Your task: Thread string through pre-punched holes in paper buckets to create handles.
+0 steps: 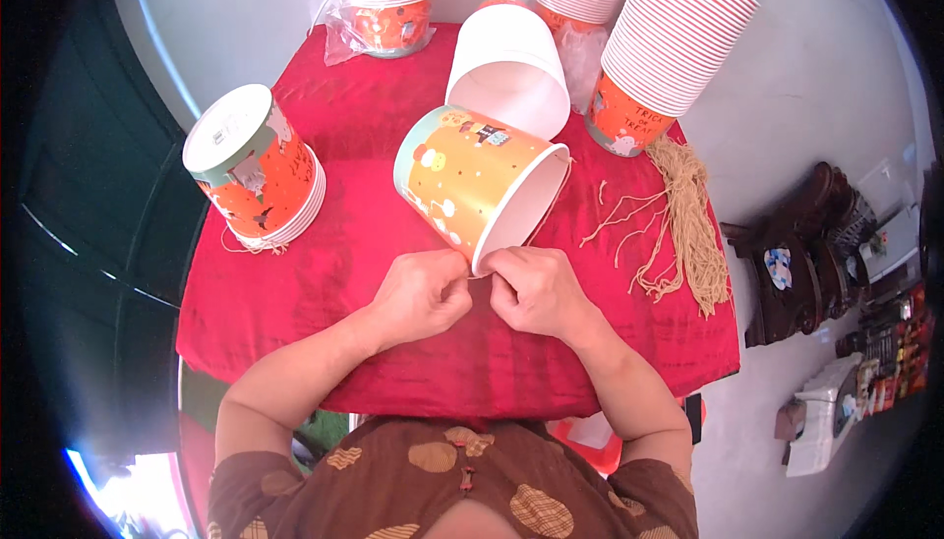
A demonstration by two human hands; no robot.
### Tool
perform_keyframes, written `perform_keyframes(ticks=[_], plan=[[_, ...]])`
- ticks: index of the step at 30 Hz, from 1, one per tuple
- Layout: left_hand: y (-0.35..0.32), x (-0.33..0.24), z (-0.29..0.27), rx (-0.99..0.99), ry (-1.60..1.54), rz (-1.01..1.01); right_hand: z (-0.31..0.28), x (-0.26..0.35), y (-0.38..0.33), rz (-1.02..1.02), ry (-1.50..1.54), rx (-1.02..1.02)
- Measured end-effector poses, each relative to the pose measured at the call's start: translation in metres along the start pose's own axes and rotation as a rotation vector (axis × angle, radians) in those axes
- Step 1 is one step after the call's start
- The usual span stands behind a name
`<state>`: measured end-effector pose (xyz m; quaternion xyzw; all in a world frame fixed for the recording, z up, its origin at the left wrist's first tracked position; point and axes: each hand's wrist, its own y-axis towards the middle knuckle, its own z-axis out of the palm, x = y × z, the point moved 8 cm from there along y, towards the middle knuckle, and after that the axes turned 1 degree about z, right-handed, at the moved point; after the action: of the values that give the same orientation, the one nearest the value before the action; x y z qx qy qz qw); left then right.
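Red cloth: it covers the table (339, 273) before me; dark carved wooden furniture (806, 264) stands off to my right on a pale floor.
Golden bucket: it (482, 170) lies tilted on its side near the middle of the cloth, directly beyond my hands, its near rim edge meeting my fingertips.
Nearer hand: neither clearly; my left hand (425, 295) sits by the outer wall, my right hand (536, 288) in front of the mouth, with the rim's lowest point between them.
Bucket's long axis: slanting across me, from the pale green base at far left to the open mouth at near right.
Mouth: points rightward and a little toward me, showing part of the white inside.
Twine strand: a thin line (558, 199) along the mouth's far right side, slack-looking.
Left fingers: curled in, thumb and forefinger pinched together, seemingly on the strand's near end.
Right fingers: also folded closed at the rim, seemingly on the same strand; the fingertips hide the exact hold.
White tub: just beyond the bucket (501, 42), on its side, mouth facing me.
Twine bundle: loose tan lengths (698, 224) to my right.
Upturned orange buckets: nested (261, 170) at my left, base up.
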<state>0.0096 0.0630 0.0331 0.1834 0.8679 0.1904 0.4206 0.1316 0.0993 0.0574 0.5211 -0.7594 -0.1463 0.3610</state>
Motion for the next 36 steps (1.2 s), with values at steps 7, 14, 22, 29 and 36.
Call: perform_keyframes(ticks=[7,14,22,29,36], plan=[[0.001,-0.002,-0.001,-0.011,-0.009,0.016,0.01,0.01,0.0,0.008,-0.247,0.018],[0.002,-0.001,-0.02,-0.094,-0.047,0.006,-0.001,0.007,0.0,0.015,-0.273,-0.147],[-0.001,0.023,-0.021,-0.153,-0.178,-0.201,-0.023,-0.045,-0.021,0.445,0.48,-0.466],[0.0,0.047,-0.026,-0.276,-0.548,-0.356,-0.01,-0.056,-0.018,0.629,1.377,-0.412],[0.005,0.048,-0.046,-0.274,-0.737,-0.235,-0.011,-0.053,-0.018,0.599,1.625,-0.31]])
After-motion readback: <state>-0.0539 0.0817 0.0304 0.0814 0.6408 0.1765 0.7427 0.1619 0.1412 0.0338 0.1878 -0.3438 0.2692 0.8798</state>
